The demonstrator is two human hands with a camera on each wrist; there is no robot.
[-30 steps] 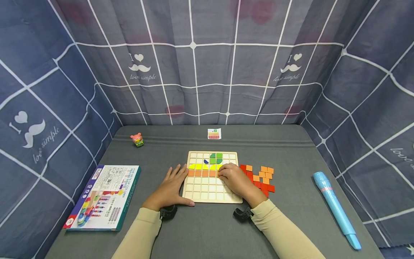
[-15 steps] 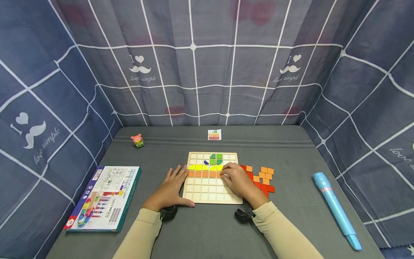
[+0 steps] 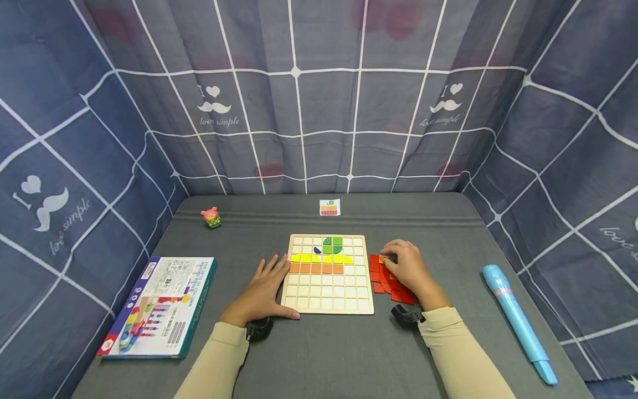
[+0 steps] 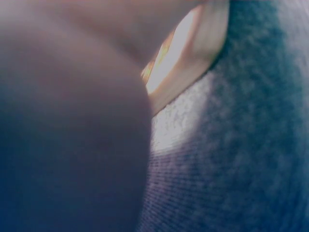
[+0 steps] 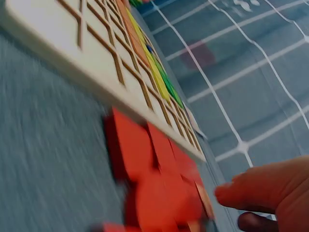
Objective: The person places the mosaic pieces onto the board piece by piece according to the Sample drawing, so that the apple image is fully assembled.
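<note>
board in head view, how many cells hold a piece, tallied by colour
green cells: 4
blue cell: 1
yellow cells: 6
orange cells: 5
Total: 16

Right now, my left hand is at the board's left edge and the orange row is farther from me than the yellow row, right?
Not quite: the orange row is nearer to you than the yellow row, as the head view shows. Your left hand is indeed at the left edge of the board.
</note>
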